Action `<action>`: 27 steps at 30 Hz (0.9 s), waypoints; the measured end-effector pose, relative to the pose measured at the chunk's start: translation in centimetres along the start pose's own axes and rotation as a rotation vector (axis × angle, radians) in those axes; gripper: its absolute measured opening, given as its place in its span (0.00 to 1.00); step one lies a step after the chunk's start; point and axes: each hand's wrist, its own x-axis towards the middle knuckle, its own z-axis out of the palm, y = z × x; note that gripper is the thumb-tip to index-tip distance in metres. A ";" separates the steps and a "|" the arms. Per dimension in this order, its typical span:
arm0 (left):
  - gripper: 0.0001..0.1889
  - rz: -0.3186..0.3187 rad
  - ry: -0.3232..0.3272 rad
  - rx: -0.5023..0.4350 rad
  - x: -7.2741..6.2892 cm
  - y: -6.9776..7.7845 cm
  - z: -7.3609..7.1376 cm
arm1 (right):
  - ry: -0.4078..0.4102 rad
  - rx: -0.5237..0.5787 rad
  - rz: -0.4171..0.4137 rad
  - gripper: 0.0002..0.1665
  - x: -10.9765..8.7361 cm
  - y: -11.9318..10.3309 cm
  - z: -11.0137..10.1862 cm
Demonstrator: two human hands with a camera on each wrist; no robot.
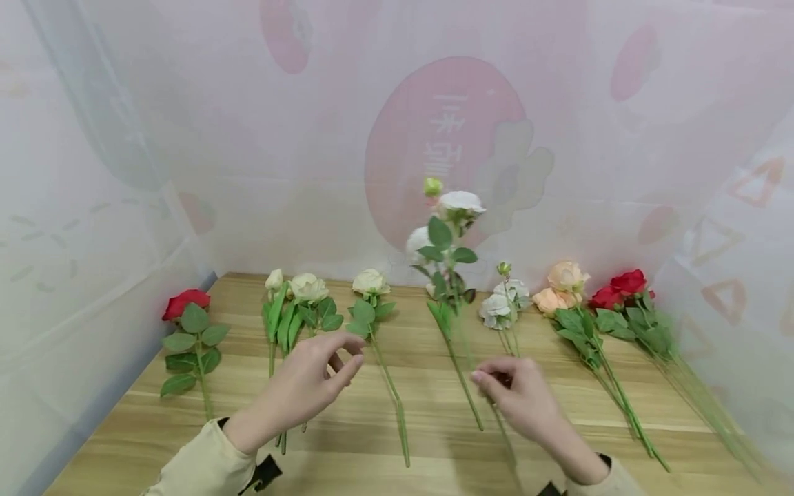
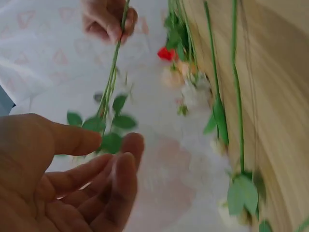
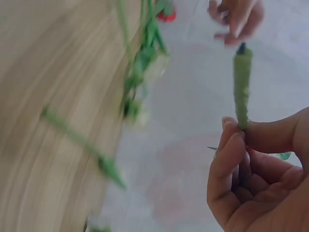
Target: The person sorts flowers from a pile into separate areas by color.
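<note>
My right hand (image 1: 521,396) pinches the green stem of a white flower spray (image 1: 462,201) between thumb and fingertips. The spray stands upright above the table, slightly blurred, with white blooms, dark green leaves (image 1: 440,234) and a small yellow-green bud (image 1: 432,186) at the top. In the right wrist view, the stem's lower end (image 3: 242,82) sticks out past the pinching fingers. My left hand (image 1: 310,372) hovers over the table to the left, fingers loosely bent and holding nothing. From the left wrist view, its fingers (image 2: 125,181) overlap the spray's leaves.
On the wooden table (image 1: 347,441) lie a red rose (image 1: 186,303) at left, a white tulip (image 1: 274,279), cream roses (image 1: 371,282), white blooms (image 1: 496,310), peach flowers (image 1: 567,275) and red roses (image 1: 628,282) at right. A printed pale curtain (image 1: 298,172) hangs behind.
</note>
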 end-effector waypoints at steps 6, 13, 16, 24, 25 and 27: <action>0.09 -0.110 -0.036 0.200 0.6 -2.1 -1.0 | 0.054 -0.215 0.090 0.06 0.9 4.1 -4.9; 0.07 -0.175 -0.038 0.238 0.8 -3.2 -2.4 | 0.018 -0.278 0.239 0.14 0.7 7.2 -8.0; 0.06 -0.207 -0.033 0.247 0.8 -3.5 -2.9 | -0.008 -0.272 0.260 0.15 0.9 8.2 -8.0; 0.07 -0.247 -0.042 0.239 0.9 -3.5 -3.2 | -0.163 -0.227 0.307 0.24 1.6 10.2 -8.1; 0.07 -0.250 -0.042 0.238 0.9 -3.5 -3.2 | -0.196 -0.217 0.326 0.26 1.6 10.3 -8.1; 0.07 -0.252 -0.043 0.237 0.9 -3.5 -3.2 | -0.247 -0.210 0.352 0.27 1.6 10.5 -8.0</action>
